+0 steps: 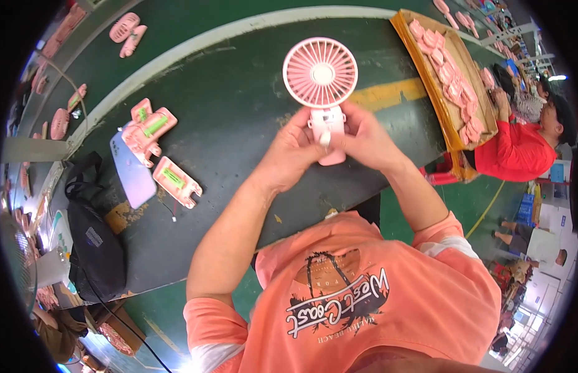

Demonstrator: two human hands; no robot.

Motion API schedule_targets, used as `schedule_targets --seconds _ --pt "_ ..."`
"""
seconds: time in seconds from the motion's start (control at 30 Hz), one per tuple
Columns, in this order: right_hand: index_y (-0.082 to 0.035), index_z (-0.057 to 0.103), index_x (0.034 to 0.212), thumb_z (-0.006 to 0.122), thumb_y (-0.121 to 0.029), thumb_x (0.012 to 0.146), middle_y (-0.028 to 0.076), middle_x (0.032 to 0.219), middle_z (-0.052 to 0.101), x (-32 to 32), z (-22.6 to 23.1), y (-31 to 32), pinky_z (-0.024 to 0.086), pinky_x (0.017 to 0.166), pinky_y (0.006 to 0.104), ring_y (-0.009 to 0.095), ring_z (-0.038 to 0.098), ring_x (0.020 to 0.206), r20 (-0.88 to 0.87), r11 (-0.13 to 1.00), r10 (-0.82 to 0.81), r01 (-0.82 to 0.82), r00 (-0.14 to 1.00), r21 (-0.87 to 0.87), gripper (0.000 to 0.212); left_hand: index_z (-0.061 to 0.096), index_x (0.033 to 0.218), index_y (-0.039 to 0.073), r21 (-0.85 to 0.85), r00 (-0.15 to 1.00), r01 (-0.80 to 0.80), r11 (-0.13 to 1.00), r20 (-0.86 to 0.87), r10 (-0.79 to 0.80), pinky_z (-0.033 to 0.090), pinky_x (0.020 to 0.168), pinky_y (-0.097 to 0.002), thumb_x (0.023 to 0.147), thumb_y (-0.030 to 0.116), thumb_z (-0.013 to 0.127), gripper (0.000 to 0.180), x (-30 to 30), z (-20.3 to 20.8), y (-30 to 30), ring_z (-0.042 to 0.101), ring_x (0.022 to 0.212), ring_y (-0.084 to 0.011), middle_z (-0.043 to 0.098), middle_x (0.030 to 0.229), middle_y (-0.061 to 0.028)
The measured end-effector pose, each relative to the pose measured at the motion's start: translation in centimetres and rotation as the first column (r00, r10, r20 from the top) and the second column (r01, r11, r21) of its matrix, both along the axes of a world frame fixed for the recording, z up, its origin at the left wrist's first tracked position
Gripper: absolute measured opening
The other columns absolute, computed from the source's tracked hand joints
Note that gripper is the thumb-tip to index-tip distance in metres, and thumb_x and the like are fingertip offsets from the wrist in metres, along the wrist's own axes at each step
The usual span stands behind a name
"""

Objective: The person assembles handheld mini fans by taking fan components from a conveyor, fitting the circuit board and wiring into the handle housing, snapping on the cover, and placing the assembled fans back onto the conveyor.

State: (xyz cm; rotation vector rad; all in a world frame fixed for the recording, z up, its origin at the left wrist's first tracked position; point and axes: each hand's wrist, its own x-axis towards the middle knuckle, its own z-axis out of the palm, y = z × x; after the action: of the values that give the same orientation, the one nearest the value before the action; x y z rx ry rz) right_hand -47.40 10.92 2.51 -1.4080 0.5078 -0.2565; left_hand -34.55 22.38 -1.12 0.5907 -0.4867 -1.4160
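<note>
Head view, held fan (321, 73), casings (153, 129) overlapping phone (133, 173), backpack (98, 248), carton (434, 102)

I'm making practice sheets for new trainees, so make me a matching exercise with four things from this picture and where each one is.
Things
1. Black bag
2. Pink fan
3. Cardboard box
4. Pale blue flat object

Places
A. Held between the left hand and the right hand
B. Partly covered by pink shell pieces
C. At the left end of the dark table
D. On the picture's right side, with many pink parts inside

Right pairs: 1-C, 2-A, 3-D, 4-B
</note>
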Motion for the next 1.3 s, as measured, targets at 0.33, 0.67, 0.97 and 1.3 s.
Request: schedule_targets --seconds 0.33,0.67,0.97,1.3 --pt "-0.003 0.058 0.115 0.060 -0.021 0.091 0.003 0.081 0.060 13.8 2.0 -9.9 0.048 0.058 0.0270 0.010 0.057 0.068 -0.125 0.850 -0.120 0.036 0.985 -0.526 0.030 -0.014 0.152 0.035 -0.007 0.952 0.243 0.970 -0.191 -0.240 0.042 0.105 -0.0506 0.095 0.003 0.053 0.094 2.3 -0.9 -0.6 0.051 0.126 -0.0405 0.039 0.141 -0.0328" --pt "-0.002 0.064 0.114 0.060 -0.032 0.086 0.026 0.109 0.059 27.6 -3.7 -18.5 0.047 0.090 0.0490 0.042 0.056 0.103 -0.061 0.236 -0.429 0.047 0.901 -0.971 0.041 0.000 0.154 0.025 0.022 0.907 0.382 0.924 -0.198 -0.371 0.043 0.103 -0.0472 0.093 0.012 0.062 0.088 2.6 -0.6 -1.5 0.054 0.121 -0.0341 0.050 0.133 -0.0245" --pt "-0.006 0.062 0.106 0.060 -0.003 0.079 0.012 0.117 0.059 38.9 -0.9 -9.0 0.051 0.087 0.0437 0.033 0.058 0.106 -0.072 -0.197 0.303 -0.012 0.950 -0.980 0.027 0.018 0.153 0.016 0.009 0.879 0.418 0.908 -0.256 -0.402 0.045 0.100 -0.0426 0.094 0.010 0.059 0.072 2.9 -1.5 -1.4 0.054 0.120 -0.0268 0.054 0.131 -0.0155" --pt "-0.016 0.061 0.106 0.052 -0.016 0.092 0.004 0.119 0.057 45.7 -2.0 -6.4 0.053 0.081 0.0401 0.025 0.057 0.109 -0.340 -0.391 0.226 -0.235 0.913 -0.890 0.017 0.030 0.148 0.016 0.015 0.897 0.378 0.926 -0.254 -0.362 0.046 0.091 -0.0332 0.095 0.015 0.057 0.060 3.3 0.1 -1.3 0.057 0.110 -0.0159 0.058 0.123 -0.0054"
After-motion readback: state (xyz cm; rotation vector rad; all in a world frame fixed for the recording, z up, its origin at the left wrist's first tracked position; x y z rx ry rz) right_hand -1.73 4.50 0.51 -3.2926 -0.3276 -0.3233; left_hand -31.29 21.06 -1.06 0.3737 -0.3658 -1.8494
